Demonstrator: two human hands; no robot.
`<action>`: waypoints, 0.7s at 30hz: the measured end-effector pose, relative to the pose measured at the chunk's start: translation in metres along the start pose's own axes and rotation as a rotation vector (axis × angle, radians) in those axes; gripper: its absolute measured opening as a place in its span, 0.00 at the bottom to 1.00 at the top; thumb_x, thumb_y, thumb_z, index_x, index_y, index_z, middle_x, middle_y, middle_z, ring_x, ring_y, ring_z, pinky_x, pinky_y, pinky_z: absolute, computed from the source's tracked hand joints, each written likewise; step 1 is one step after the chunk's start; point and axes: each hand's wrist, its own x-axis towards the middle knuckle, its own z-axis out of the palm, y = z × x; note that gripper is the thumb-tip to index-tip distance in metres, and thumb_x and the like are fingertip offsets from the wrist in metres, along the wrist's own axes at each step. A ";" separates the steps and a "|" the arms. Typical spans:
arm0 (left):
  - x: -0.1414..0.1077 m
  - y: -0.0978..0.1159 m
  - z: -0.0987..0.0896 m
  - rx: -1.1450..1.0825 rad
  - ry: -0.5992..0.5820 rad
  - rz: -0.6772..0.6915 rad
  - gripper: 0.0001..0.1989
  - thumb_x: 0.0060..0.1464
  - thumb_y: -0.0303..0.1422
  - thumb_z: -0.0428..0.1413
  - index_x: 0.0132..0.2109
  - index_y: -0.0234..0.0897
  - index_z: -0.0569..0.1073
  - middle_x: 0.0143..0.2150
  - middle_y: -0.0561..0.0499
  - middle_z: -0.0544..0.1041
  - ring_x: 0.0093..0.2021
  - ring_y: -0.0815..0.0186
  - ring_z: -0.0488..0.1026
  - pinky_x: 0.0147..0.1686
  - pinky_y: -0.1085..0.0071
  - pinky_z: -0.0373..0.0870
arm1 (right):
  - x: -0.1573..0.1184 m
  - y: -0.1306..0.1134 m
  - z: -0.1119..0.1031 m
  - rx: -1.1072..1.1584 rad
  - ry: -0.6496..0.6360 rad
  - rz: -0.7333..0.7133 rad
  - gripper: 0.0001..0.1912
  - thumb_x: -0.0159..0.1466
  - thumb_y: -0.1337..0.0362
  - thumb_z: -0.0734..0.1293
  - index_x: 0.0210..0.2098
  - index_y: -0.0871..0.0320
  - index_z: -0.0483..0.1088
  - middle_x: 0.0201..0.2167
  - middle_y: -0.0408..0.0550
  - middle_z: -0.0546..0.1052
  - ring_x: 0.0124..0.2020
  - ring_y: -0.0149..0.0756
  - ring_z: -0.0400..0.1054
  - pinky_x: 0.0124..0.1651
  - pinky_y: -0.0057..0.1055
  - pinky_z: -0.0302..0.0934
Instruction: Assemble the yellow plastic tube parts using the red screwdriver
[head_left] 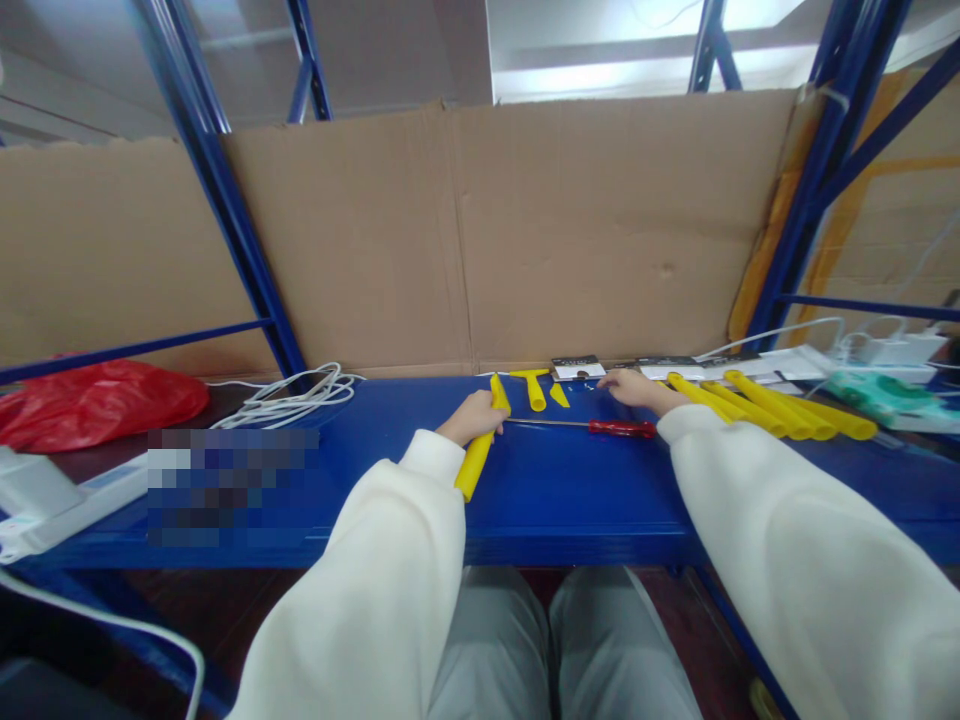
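Observation:
My left hand [474,416] is closed around a yellow plastic tube-like handle [474,468], which is held tilted above the blue tabletop. My right hand [631,388] reaches towards the back of the table with its fingers slightly apart, close to a few tiny metal parts [588,388] that look like screws. Between the hands lies a screwdriver [621,429] with a red handle, its shaft pointing left. Behind it are a yellow T-shaped piece [536,390] and a small yellow wedge-shaped piece [559,396].
Several yellow tubes [780,408] lie side by side to the right, partly behind my right forearm. A black-and-white card [577,368] rests near the cardboard wall [600,230]. Coiled white cable [300,395], a red plastic bag [105,400] and a power strip [82,510] occupy the left.

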 end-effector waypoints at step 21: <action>0.043 0.097 0.079 -0.999 -0.109 -0.240 0.06 0.60 0.20 0.51 0.42 0.28 0.71 0.20 0.57 0.66 0.16 0.74 0.62 0.18 0.79 0.64 | -0.024 -0.003 -0.007 0.195 0.134 0.026 0.22 0.59 0.75 0.59 0.46 0.62 0.79 0.46 0.52 0.82 0.46 0.38 0.76 0.53 0.28 0.66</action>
